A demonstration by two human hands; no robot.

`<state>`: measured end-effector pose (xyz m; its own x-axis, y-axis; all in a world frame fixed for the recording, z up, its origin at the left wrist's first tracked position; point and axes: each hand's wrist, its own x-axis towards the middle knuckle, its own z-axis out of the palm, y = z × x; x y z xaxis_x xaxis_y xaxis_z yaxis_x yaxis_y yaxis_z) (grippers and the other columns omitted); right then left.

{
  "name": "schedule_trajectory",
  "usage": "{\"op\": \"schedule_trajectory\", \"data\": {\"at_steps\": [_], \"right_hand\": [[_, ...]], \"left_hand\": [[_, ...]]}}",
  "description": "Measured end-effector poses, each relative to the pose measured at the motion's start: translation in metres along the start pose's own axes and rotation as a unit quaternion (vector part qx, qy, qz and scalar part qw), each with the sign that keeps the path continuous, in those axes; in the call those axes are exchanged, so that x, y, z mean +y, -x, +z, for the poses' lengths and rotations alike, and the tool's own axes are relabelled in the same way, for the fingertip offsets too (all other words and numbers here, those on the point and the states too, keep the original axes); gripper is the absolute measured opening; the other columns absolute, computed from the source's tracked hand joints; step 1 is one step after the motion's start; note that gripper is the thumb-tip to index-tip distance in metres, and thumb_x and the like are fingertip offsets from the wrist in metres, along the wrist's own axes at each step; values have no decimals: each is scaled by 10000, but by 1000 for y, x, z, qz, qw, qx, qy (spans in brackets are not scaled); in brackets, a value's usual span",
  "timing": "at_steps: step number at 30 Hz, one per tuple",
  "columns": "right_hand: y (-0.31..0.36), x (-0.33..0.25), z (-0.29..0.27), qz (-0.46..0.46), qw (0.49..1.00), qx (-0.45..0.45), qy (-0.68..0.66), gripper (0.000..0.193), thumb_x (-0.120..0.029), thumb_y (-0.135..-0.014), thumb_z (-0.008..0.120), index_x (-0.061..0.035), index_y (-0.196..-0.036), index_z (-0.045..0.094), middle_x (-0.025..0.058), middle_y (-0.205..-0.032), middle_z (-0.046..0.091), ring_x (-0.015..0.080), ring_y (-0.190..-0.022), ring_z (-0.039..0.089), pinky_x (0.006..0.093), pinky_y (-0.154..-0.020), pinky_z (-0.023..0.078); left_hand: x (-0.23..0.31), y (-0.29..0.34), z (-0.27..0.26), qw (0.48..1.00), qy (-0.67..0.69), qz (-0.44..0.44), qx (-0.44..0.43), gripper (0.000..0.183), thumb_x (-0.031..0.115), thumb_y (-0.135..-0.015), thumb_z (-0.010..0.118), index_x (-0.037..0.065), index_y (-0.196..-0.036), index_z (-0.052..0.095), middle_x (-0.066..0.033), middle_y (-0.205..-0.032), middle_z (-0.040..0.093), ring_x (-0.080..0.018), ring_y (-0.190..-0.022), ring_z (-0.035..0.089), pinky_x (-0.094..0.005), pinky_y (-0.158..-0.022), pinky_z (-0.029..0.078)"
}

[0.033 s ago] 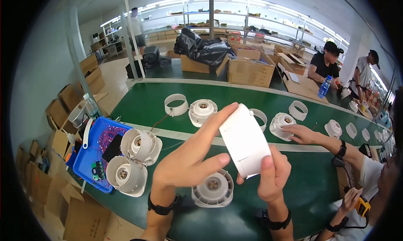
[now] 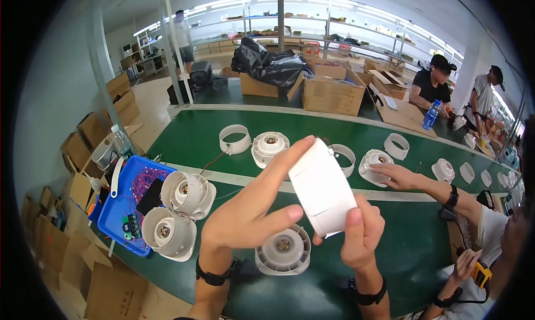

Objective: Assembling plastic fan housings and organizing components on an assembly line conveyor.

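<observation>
Above the bench, a white plastic ring (image 2: 323,189) is tilted between my two hands. My right hand (image 2: 361,231) grips its lower right edge, thumb on the outer wall. My left hand (image 2: 251,205) holds the ring's left side, with long fingers reaching up along the edge and the thumb near the lower left rim; some fingertips are hidden behind it. Below the ring, a round white ribbed housing (image 2: 283,250) with a metallic centre lies on the green bench (image 2: 412,242). Left of my left hand are two white housings with rings fitted, one nearer (image 2: 167,233), one farther (image 2: 186,192).
A blue tray (image 2: 106,222) at left holds thin wires and a green circuit board. More rings and housings line the far green strip (image 2: 312,125). From the right, a co-worker's hand (image 2: 395,175) touches a housing (image 2: 374,163). Cardboard boxes (image 2: 334,94) stand beyond.
The ring and my hands have shifted very slightly to the left. My hold looks the same.
</observation>
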<state>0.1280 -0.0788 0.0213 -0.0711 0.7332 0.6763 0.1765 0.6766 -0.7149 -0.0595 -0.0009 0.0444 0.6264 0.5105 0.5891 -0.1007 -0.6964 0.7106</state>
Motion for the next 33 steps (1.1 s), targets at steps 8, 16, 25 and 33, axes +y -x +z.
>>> {"op": "schedule_trajectory", "data": {"at_steps": [8, 16, 25, 33], "right_hand": [[8, 6, 10, -3, 998, 47, 29, 526, -334, -1037, 340, 111, -998, 618, 103, -658, 662, 160, -532, 644, 246, -517, 476], [-2, 2, 4, -98, 992, 32, 78, 300, -122, -946, 553, 0, -674, 524, 52, -497, 535, 189, -378, 541, 303, -400, 390], [-3, 7, -13, -176, 982, 38, 51, 421, -138, -798, 776, -25, -516, 486, 50, -427, 439, 171, -331, 442, 273, -373, 300], [-8, 19, -11, -207, 978, -20, -15, 352, -121, -814, 749, 0, -564, 532, 69, -492, 501, 185, -400, 484, 282, -409, 341]], "left_hand": [[14, -4, 25, 994, -16, -40, 105, 762, 286, -840, 739, 0, -1443, 371, -220, -1310, 496, -293, -1159, 544, -381, -981, 440], [-2, -7, 22, 992, 5, -11, 122, 522, 315, -963, 592, -6, -1362, 490, -125, -1115, 600, -191, -1038, 572, -313, -889, 463], [-9, -6, 1, 990, 70, -100, 67, 454, 357, -1028, 467, 6, -1300, 559, -95, -1108, 612, -145, -1005, 566, -273, -870, 444], [-22, -6, 8, 982, 163, -88, 28, 860, 678, -884, 463, -9, -1399, 425, -167, -1218, 603, -233, -1102, 599, -339, -953, 474]]}}
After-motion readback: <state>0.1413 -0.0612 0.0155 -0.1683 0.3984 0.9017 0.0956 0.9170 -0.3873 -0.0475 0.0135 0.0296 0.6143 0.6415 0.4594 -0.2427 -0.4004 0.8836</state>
